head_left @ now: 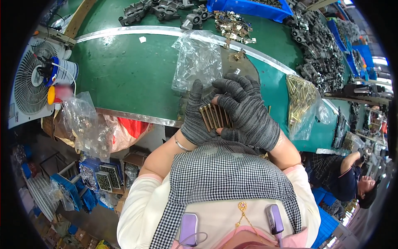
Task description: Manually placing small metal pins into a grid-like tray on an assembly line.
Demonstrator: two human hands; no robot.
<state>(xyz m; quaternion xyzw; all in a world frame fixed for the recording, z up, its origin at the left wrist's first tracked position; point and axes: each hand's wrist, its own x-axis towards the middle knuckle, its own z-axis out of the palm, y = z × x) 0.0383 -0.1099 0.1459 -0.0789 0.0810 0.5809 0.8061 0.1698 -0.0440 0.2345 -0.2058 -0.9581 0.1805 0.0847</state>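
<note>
Several brass-coloured bolts (212,117) lie side by side in a row between my two hands, close to the table's near edge. My left hand (196,120), in a grey knit glove, cradles them from below and the left, its thumb pointing up. Over their right part curls my right hand (247,110), gloved alike with bare thumb and fingertip showing, its fingers closed on the row. That hand hides the bolts' right end. Just beyond my hands a crumpled clear plastic bag (197,60) rests on the green table (128,74).
An open clear bag of brass bolts (299,103) lies at right. Small metal clips (232,27) and grey castings (321,50) are piled beyond the metal strip (145,30), near a blue bin (253,9). A fan (35,76) stands left; a co-worker (344,178) is at right.
</note>
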